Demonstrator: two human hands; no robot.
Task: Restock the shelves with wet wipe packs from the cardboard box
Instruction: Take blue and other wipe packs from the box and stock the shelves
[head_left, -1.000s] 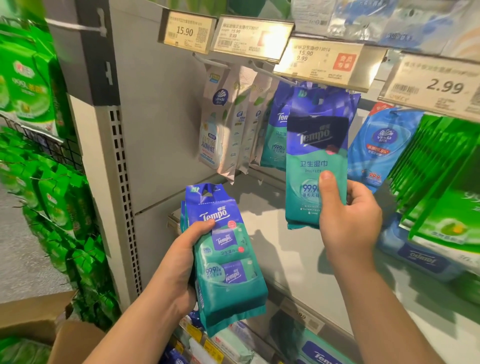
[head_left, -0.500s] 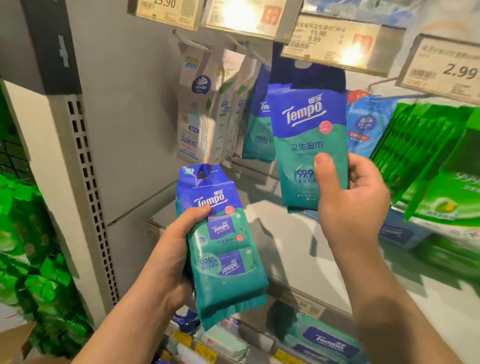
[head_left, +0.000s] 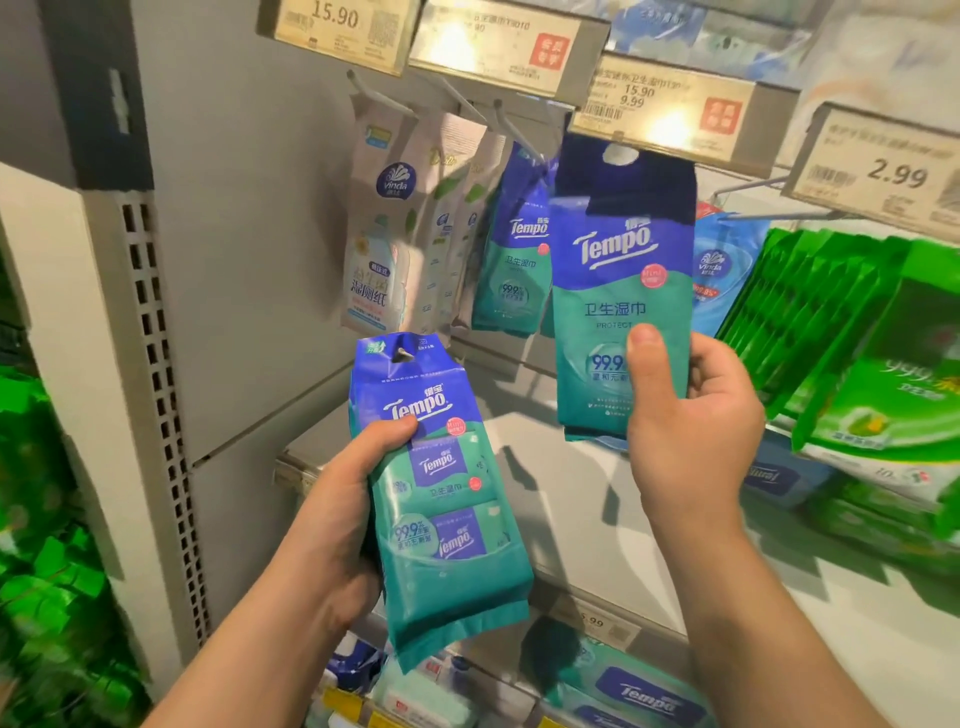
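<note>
Price tags (head_left: 670, 106) overhang the metal pegs (head_left: 511, 130), where white packs (head_left: 382, 244) and green packs (head_left: 810, 317) crowd both sides of the hanging blue-teal ones. My right hand (head_left: 691, 431) grasps a glossy, flat wipe pack (head_left: 621, 270) by its lower edge, its punched hole raised just under the tags. My left hand (head_left: 337, 525) clutches a soft, crinkly bundle of wipe packs (head_left: 447, 514) lower down, over the white shelf (head_left: 571, 499).

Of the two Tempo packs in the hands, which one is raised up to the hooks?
The flat Tempo pack in the right hand: its hang hole sits just below the price tags. The left hand holds the bundle pack lower, away from the hooks.
</note>
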